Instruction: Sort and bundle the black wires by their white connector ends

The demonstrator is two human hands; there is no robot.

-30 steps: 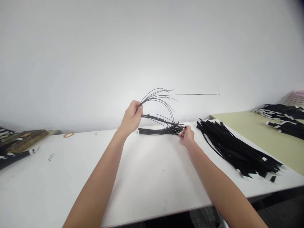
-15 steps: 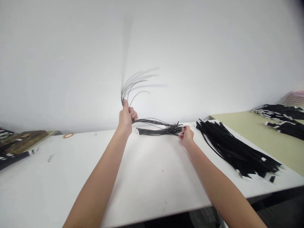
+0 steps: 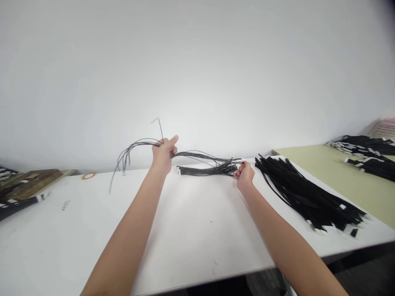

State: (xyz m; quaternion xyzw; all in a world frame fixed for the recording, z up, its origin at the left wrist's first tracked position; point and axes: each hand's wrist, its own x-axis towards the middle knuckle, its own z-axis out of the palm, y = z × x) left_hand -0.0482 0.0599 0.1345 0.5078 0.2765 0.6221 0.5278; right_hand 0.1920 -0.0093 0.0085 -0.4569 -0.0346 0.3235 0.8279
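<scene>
My left hand (image 3: 163,154) is closed round a bunch of thin black wires (image 3: 135,146) above the white table (image 3: 185,230). Their free ends droop to the left, and one tip sticks up beside my thumb. To the right the same wires run down to a flat black bundle (image 3: 203,169) lying on the table. My right hand (image 3: 246,172) pinches that bundle's right end against the tabletop.
A big heap of black strips with white ends (image 3: 305,193) lies on the table's right side. Further right, a beige table (image 3: 348,176) carries more black strips (image 3: 367,154). At the far left edge sit a brown box (image 3: 29,181) and a tape ring (image 3: 88,175).
My left hand swung the loose wire ends from the right, up over the top, and down to the left. My right hand stayed on the bundle's end.
</scene>
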